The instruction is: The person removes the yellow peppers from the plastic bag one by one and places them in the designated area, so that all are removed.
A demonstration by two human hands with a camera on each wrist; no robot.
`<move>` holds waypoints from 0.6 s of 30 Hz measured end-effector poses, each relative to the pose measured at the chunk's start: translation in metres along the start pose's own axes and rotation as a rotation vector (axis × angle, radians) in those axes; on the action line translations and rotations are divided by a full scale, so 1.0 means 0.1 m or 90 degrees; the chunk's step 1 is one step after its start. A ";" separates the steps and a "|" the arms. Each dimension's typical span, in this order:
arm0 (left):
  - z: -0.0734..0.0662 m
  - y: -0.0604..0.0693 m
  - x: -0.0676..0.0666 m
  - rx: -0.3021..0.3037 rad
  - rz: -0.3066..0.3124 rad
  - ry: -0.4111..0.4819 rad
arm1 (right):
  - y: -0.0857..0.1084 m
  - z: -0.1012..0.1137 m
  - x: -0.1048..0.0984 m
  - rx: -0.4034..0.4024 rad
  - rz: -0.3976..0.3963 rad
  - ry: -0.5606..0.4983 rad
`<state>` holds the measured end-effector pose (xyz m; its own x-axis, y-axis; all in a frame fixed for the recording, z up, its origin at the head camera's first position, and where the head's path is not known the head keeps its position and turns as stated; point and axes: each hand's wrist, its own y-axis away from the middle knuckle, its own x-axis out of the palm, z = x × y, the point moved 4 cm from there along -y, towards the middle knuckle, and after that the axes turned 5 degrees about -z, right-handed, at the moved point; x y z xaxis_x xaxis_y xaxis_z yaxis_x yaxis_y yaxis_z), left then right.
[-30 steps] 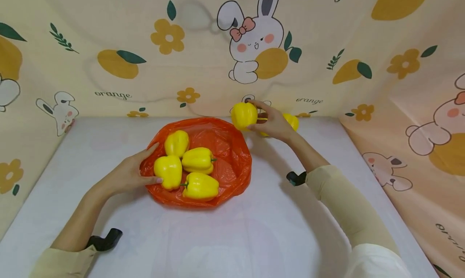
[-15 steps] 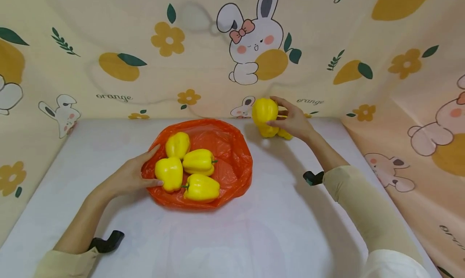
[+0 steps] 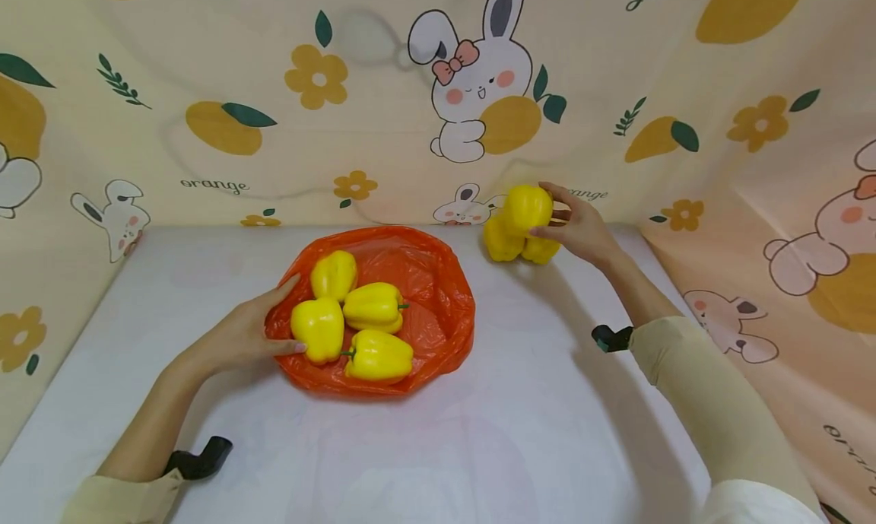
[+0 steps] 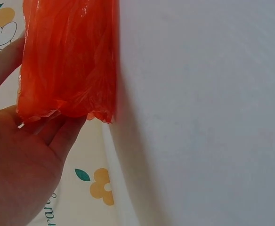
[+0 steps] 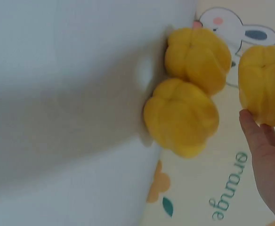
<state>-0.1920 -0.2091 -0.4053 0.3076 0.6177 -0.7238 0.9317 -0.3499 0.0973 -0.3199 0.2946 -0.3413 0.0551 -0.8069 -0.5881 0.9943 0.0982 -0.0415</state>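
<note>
"What's different from a second ago?"

"The right hand [image 3: 582,223] has moved away to the right. Then, its yellow pepper [image 3: 528,210] was right beside the rim of the red plastic bag [image 3: 438,311]; now it is well apart from it, by the two loose peppers [image 5: 181,117] at the back of the counter [image 3: 438,448]."

"And the other side?"

"Hardly any change. The left hand [image 3: 239,330] is where it was, at the left of the bag, and the same four bagged peppers [image 3: 372,307] lie inside."

"Where does that yellow pepper sit in the fingers?"

"Between the right thumb and fingers, which pinch it from its right-hand side. In the head view the thumb is low on it and a finger reaches near the top; most of its body sticks out to the left of the grip."

"Is it resting on the loose pair?"

"No, the right wrist view shows a gap: it's raised off the counter, while those two sit touching each other."

"The left fingers?"

"Spread along the outside of the bag, the thumb at its rim near a pepper. The plastic hides some fingertips, so I can't tell how far round they reach."
</note>
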 end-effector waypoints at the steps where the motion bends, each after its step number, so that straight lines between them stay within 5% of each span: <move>1: 0.00 0.00 0.00 0.002 0.000 0.000 | 0.00 -0.02 -0.03 0.002 -0.002 0.003; 18: 0.02 -0.02 0.02 -0.002 0.002 0.011 | 0.15 -0.37 -0.44 0.030 -0.025 0.032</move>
<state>-0.1934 -0.2092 -0.4082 0.3142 0.6289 -0.7111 0.9312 -0.3500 0.1019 -0.3110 0.3528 -0.3457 0.0119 -0.7790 -0.6269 0.9989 0.0384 -0.0287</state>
